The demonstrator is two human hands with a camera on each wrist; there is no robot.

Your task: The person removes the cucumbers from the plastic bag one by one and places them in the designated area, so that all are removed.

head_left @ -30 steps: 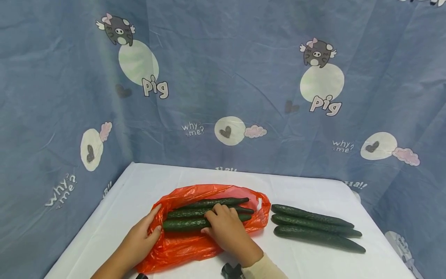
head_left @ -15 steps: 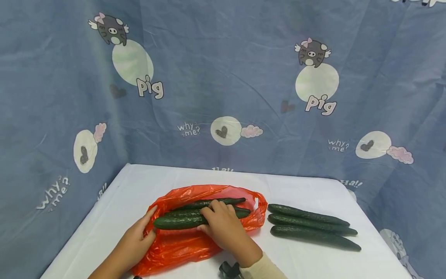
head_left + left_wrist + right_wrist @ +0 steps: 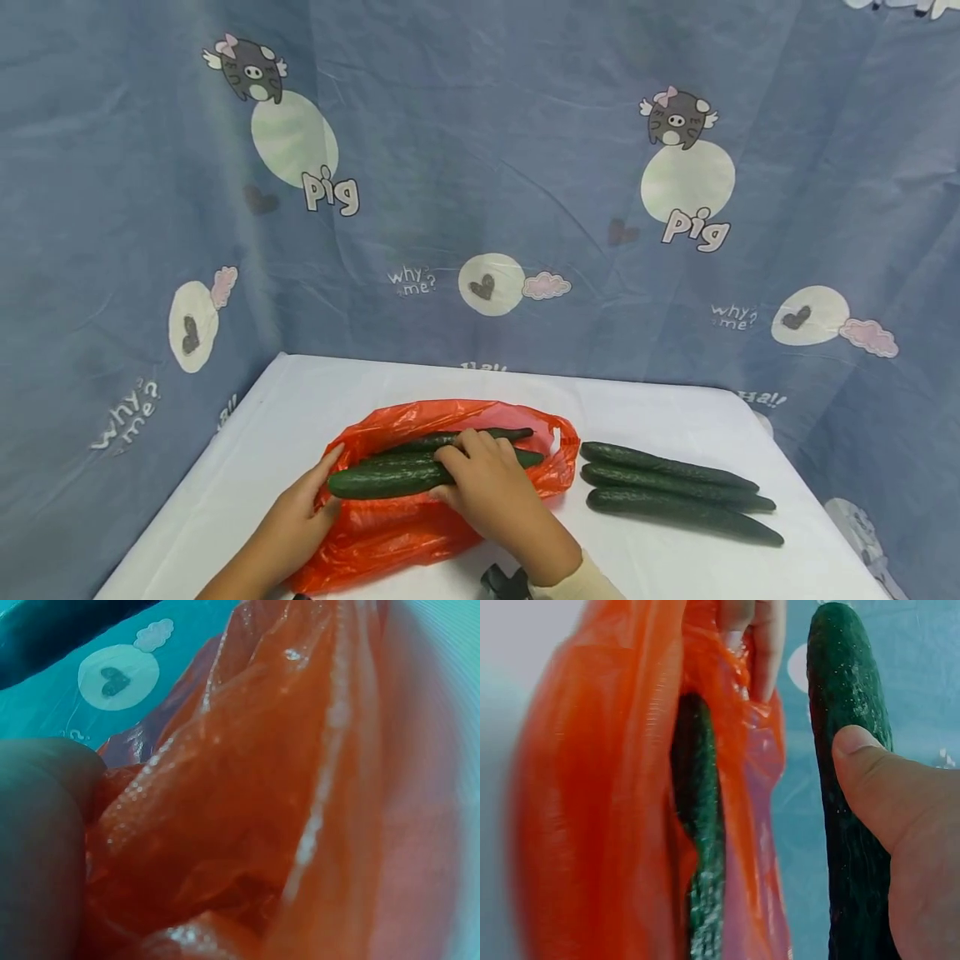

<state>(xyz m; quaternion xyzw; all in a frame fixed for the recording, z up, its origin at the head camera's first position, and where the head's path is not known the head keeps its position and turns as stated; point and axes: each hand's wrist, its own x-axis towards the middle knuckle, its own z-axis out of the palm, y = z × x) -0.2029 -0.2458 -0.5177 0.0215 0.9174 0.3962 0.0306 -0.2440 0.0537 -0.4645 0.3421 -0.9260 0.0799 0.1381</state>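
Note:
My right hand [image 3: 491,492] grips a dark green cucumber [image 3: 386,480] from above, its thumb [image 3: 862,742] along the side. The cucumber is raised over the mouth of a red plastic bag [image 3: 405,529], its left end near my left hand. Two more cucumbers [image 3: 429,440] lie in the bag, partly covered; one cucumber [image 3: 697,810] shows between the bag's folds in the right wrist view. My left hand [image 3: 296,517] holds the bag's left edge. In the left wrist view, the bag [image 3: 225,802] fills most of the picture and the held cucumber [image 3: 60,630] crosses the upper left corner.
Three cucumbers [image 3: 678,492] lie side by side on the white tabletop [image 3: 637,567], right of the bag. A small black object [image 3: 504,582] is by my right wrist. Blue printed cloth [image 3: 480,183] hangs behind and beside the table.
My right hand has lifted the nearest cucumber off the others in the bag and shifted it slightly left. My left hand stays on the bag's edge.

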